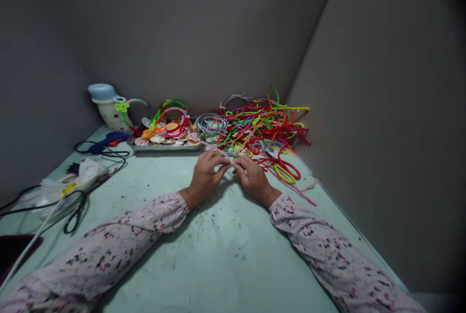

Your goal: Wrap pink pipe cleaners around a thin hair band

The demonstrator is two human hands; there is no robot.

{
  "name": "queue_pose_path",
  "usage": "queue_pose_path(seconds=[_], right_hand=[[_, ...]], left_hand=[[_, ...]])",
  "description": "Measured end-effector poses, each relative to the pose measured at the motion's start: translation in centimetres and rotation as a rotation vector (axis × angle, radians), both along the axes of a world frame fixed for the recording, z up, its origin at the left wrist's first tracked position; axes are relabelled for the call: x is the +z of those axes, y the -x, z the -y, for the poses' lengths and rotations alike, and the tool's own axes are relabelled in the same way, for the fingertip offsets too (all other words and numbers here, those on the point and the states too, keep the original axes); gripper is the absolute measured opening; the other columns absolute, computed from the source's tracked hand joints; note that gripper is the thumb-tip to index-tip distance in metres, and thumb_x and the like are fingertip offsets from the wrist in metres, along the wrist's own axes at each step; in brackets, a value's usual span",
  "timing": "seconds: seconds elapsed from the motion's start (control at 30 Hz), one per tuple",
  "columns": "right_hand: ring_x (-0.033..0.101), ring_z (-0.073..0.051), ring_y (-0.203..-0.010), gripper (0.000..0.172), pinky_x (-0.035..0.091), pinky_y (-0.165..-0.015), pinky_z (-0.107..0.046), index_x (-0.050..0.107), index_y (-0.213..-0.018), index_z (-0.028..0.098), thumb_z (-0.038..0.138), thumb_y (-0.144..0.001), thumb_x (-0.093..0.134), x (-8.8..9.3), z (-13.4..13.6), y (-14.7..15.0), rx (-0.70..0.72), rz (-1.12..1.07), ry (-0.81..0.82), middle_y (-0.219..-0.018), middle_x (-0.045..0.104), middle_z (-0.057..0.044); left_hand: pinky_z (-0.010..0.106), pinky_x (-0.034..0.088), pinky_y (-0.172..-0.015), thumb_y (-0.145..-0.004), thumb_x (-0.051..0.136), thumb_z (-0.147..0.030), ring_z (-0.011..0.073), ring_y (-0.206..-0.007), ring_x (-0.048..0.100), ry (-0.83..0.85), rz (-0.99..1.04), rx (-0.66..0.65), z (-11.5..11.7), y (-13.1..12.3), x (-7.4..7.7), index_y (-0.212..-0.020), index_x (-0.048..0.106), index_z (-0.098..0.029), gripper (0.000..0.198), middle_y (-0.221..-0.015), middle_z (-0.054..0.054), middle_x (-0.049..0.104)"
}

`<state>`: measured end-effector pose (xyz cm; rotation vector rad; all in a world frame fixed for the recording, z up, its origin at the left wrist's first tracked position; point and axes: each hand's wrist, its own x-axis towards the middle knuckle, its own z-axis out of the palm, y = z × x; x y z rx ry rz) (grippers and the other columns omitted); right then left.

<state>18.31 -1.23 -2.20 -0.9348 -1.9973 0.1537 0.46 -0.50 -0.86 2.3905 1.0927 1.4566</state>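
My left hand [208, 177] and my right hand [254, 178] meet above the middle of the table, their fingertips nearly touching. Both pinch a thin pale pink pipe cleaner [215, 148], which runs up and left from the fingers toward the tray. Its ends between the fingertips are too small to make out. Just beyond my right hand lie a red pipe cleaner loop [293, 167] and a yellow one [285, 175]. Behind them spreads a large tangled pile of colourful pipe cleaners [262, 123].
A metal tray [165, 148] holds shells and pipe cleaner rings. Beside it are a coil of grey wire [211, 124] and a white bottle with a blue lid [111, 114]. Black cables [85, 196] and a plastic bag [89, 172] lie left. Grey walls enclose the table [218, 264].
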Motion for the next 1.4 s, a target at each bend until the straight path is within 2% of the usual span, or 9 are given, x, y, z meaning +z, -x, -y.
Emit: queue_pose_path(seconds=[0.43, 0.7, 1.0, 1.4], right_hand=[[0.058, -0.02, -0.089, 0.017, 0.048, -0.077, -0.032, 0.058, -0.098, 0.023, 0.023, -0.096, 0.041, -0.16, -0.08, -0.04, 0.006, 0.013, -0.011, -0.09, 0.061, -0.006], [0.058, -0.019, -0.087, 0.017, 0.048, -0.076, -0.032, 0.058, -0.097, 0.022, 0.024, -0.097, 0.041, -0.1, 0.0, -0.01, 0.014, 0.012, -0.007, -0.088, 0.061, -0.005], [0.059, -0.019, -0.089, 0.017, 0.048, -0.076, -0.031, 0.058, -0.098, 0.021, 0.024, -0.097, 0.041, -0.07, -0.07, -0.04, 0.015, 0.009, -0.021, -0.089, 0.061, -0.006], [0.059, -0.018, -0.088, 0.016, 0.048, -0.075, -0.029, 0.058, -0.097, 0.021, 0.024, -0.097, 0.042, -0.12, -0.1, -0.04, 0.022, 0.036, -0.052, -0.09, 0.062, -0.006]], left_hand=[[0.034, 0.04, -0.083, -0.088, 0.058, -0.028, 0.0191, -0.089, 0.056, 0.017, -0.053, -0.004, 0.14, -0.04, 0.08, -0.088, 0.065, -0.02, 0.01, -0.089, 0.004, 0.065], [0.034, 0.038, -0.08, -0.091, 0.051, -0.029, 0.019, -0.086, 0.054, 0.044, -0.148, 0.022, 0.37, -0.13, 0.38, -0.089, 0.061, -0.019, 0.014, -0.087, 0.004, 0.06], [0.034, 0.038, -0.082, -0.091, 0.054, -0.029, 0.0191, -0.089, 0.054, 0.019, -0.115, 0.03, 0.37, -0.2, 0.3, -0.091, 0.063, -0.019, 0.014, -0.089, 0.005, 0.062], [0.034, 0.039, -0.08, -0.093, 0.047, -0.031, 0.0192, -0.087, 0.052, 0.059, -0.195, 0.035, 0.35, -0.19, 0.29, -0.087, 0.06, -0.018, 0.019, -0.088, 0.005, 0.06]])
